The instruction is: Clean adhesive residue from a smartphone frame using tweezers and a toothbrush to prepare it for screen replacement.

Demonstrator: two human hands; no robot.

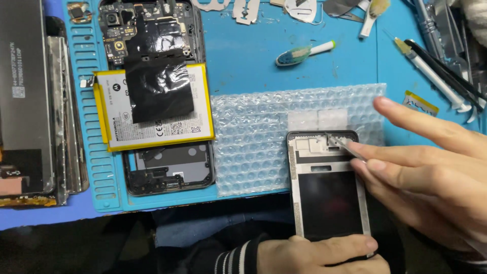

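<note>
Pinched between my right hand's (431,172) fingers, thin tweezers (347,147) reach the top edge of the phone frame (327,187), index finger lifted clear for sight. My left hand (324,256) clamps the frame's bottom end, steadying it, I judge. Bubble wrap (253,137) cushions beneath; an opened phone (157,96) lies well left.

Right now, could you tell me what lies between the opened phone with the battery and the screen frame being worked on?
In the head view, a bubble wrap sheet lies between the opened phone and the screen frame.
</note>
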